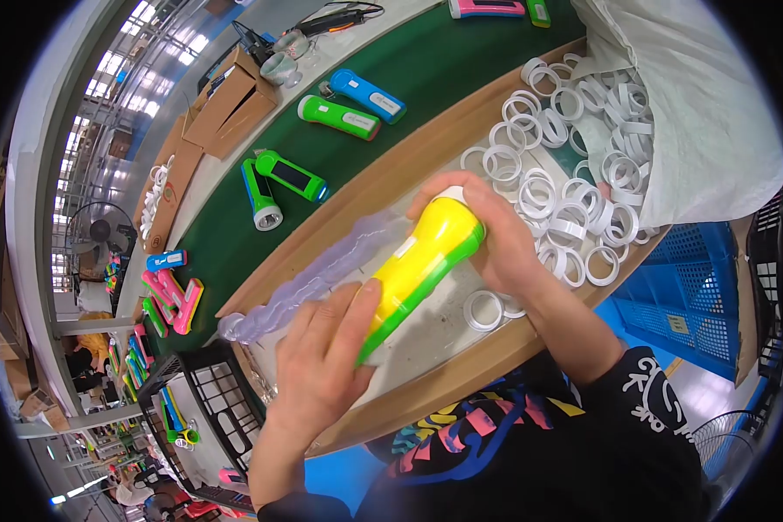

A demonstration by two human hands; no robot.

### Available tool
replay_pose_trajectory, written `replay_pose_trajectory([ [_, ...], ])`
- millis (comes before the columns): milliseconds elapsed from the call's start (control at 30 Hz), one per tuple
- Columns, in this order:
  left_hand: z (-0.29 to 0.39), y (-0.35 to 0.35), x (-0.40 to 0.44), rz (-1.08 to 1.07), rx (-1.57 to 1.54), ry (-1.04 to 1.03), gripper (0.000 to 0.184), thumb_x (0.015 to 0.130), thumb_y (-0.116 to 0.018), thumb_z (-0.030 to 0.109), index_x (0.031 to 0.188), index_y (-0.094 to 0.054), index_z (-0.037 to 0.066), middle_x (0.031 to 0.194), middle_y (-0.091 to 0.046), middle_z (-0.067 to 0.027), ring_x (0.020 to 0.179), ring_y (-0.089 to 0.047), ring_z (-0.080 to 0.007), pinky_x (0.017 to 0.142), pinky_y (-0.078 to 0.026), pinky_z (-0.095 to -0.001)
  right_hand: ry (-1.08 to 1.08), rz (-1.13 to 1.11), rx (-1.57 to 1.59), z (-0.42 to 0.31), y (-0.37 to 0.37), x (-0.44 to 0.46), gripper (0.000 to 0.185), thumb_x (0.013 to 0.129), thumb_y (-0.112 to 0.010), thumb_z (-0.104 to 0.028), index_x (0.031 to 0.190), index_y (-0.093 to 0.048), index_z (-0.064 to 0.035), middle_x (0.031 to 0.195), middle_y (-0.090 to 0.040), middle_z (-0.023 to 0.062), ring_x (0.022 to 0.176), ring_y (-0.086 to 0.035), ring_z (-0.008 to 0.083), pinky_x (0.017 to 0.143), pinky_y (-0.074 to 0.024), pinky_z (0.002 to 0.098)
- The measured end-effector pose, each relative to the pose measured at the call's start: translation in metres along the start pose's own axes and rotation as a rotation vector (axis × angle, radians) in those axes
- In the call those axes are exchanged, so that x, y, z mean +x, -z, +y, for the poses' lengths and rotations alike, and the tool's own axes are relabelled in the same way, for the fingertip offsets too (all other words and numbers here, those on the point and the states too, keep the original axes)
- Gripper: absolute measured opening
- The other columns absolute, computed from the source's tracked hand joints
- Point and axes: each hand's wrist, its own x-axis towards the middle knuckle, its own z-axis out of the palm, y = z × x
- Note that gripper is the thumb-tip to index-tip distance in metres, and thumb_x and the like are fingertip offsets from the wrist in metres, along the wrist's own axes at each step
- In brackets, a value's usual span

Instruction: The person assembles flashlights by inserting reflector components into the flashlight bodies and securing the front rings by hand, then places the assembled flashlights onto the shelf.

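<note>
A long green conveyor belt [461, 61] curves across the far side, with a translucent white woven sack [713, 113] slumped at the right over one end of a shallow brown cardboard tray [435, 387]. A blue perforated plastic crate [679, 287] sits beyond the tray on the right, a black slatted plastic crate [222, 409] on the left. Over the tray, the left hand [317, 361] grasps the lower end of a yellow-and-green plastic flashlight [418, 261], while the right hand [487, 222] curls around its flared head, where a white collar [451, 194] shows. A row of translucent purple plastic discs [322, 268] lies along the tray's far wall, near the flashlight; loose white plastic rings [568, 230] heap at the right. A twist with a loose left grip could let the tilted body slip, and a wide right elbow might scatter rings. The cardboard walls bound low movement front and back; the best room seems to be above the tray floor, between discs and rings.
</note>
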Motion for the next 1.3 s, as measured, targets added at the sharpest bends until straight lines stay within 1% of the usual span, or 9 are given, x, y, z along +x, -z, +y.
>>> replay_pose_trajectory([
  [167, -0.016, 0.002, -0.036, -0.226, -1.292, 0.678, 0.058, 0.067, -0.075, 0.006, 0.12, -0.055, -0.002, 0.107, -0.063, -0.0103, 0.098, -0.059, -0.0154, 0.087, -0.044, -0.0279, 0.654, -0.372, -0.802, -0.015, -0.024, -0.015, 0.035, 0.089, -0.046, -0.021, 0.117, -0.049, 0.0003, 0.119, -0.051, 0.0187, 0.112, -0.05, 0.0331, 0.098, -0.0369, 0.0406],
  [233, -0.012, 0.008, -0.037, -0.258, -1.258, 0.572, 0.057, 0.066, -0.076, 0.007, 0.119, -0.055, -0.002, 0.106, -0.064, -0.0113, 0.1, -0.058, -0.0157, 0.087, -0.044, -0.0272, 0.718, -0.464, -0.846, -0.025, -0.034, -0.017, 0.035, 0.087, -0.049, -0.018, 0.116, -0.05, 0.001, 0.119, -0.051, 0.0197, 0.112, -0.05, 0.0369, 0.098, -0.0368, 0.041],
  [400, -0.01, -0.033, -0.015, 0.038, 0.233, -0.083, 0.062, 0.053, -0.067, -0.002, 0.113, -0.057, 0.002, 0.112, -0.056, -0.0142, 0.074, -0.055, -0.0243, 0.059, -0.048, -0.0331, -0.568, 0.363, -0.235, 0.024, -0.001, 0.004, 0.037, 0.093, -0.043, -0.033, 0.112, -0.055, -0.0039, 0.108, -0.056, 0.0088, 0.102, -0.054, 0.0166, 0.093, -0.0408, 0.0314],
  [500, -0.022, -0.037, -0.028, 0.094, 0.039, -0.05, 0.057, 0.061, -0.068, -0.002, 0.116, -0.057, 0.004, 0.108, -0.061, -0.0135, 0.076, -0.06, -0.023, 0.063, -0.05, -0.03, -0.573, 0.269, 0.006, 0.001, -0.009, -0.009, 0.039, 0.094, -0.041, -0.035, 0.116, -0.054, -0.0047, 0.112, -0.054, 0.0081, 0.104, -0.053, 0.0171, 0.093, -0.04, 0.0304],
  [600, -0.011, -0.015, -0.03, -0.076, -0.757, 0.39, 0.055, 0.068, -0.071, 0.004, 0.12, -0.053, 0.001, 0.098, -0.065, -0.0165, 0.091, -0.065, -0.0267, 0.081, -0.049, -0.0317, 0.212, -0.114, -0.852, -0.002, -0.015, -0.017, 0.038, 0.094, -0.04, -0.034, 0.114, -0.055, -0.005, 0.105, -0.059, 0.0074, 0.097, -0.056, 0.0198, 0.092, -0.0403, 0.0299],
  [833, -0.021, -0.052, -0.017, 0.031, 0.131, -0.105, 0.066, 0.053, -0.068, -0.004, 0.117, -0.056, 0.005, 0.109, -0.059, -0.0132, 0.073, -0.056, -0.0231, 0.061, -0.049, -0.0321, -0.614, 0.384, -0.225, 0.022, 0.005, 0.005, 0.033, 0.093, -0.043, -0.034, 0.097, -0.057, -0.0045, 0.094, -0.061, 0.0085, 0.087, -0.059, 0.0188, 0.08, -0.0479, 0.0322],
  [1000, -0.011, -0.038, -0.031, -0.092, -0.785, 0.419, 0.065, 0.055, -0.068, -0.004, 0.118, -0.055, 0.003, 0.106, -0.062, -0.0184, 0.095, -0.062, -0.0317, 0.077, -0.051, -0.0348, 0.194, -0.058, -0.821, 0.007, -0.005, -0.012, 0.046, 0.094, -0.035, -0.041, 0.1, -0.059, -0.0022, 0.095, -0.062, 0.0095, 0.088, -0.059, 0.0196, 0.089, -0.0425, 0.0325],
  [1100, -0.005, -0.051, -0.019, -0.033, -0.316, 0.172, 0.072, 0.057, -0.07, -0.003, 0.125, -0.048, 0.003, 0.107, -0.06, -0.0181, 0.089, -0.061, -0.0319, 0.072, -0.052, -0.0372, -0.416, 0.234, -0.519, 0.021, 0.017, 0.001, 0.042, 0.091, -0.038, -0.034, 0.08, -0.062, -0.0021, 0.08, -0.063, 0.0103, 0.079, -0.058, 0.0191, 0.08, -0.0433, 0.0312],
  [1300, -0.01, -0.082, -0.032, 0.036, -0.475, 0.301, 0.068, 0.063, -0.07, -0.002, 0.127, -0.047, 0.003, 0.107, -0.061, -0.0162, 0.087, -0.062, -0.0261, 0.07, -0.051, -0.0339, -0.456, 0.159, -0.463, 0.009, 0.013, 0.009, 0.042, 0.095, -0.038, -0.036, 0.088, -0.062, -0.0031, 0.089, -0.064, 0.0122, 0.086, -0.059, 0.0203, 0.083, -0.0441, 0.0326],
])
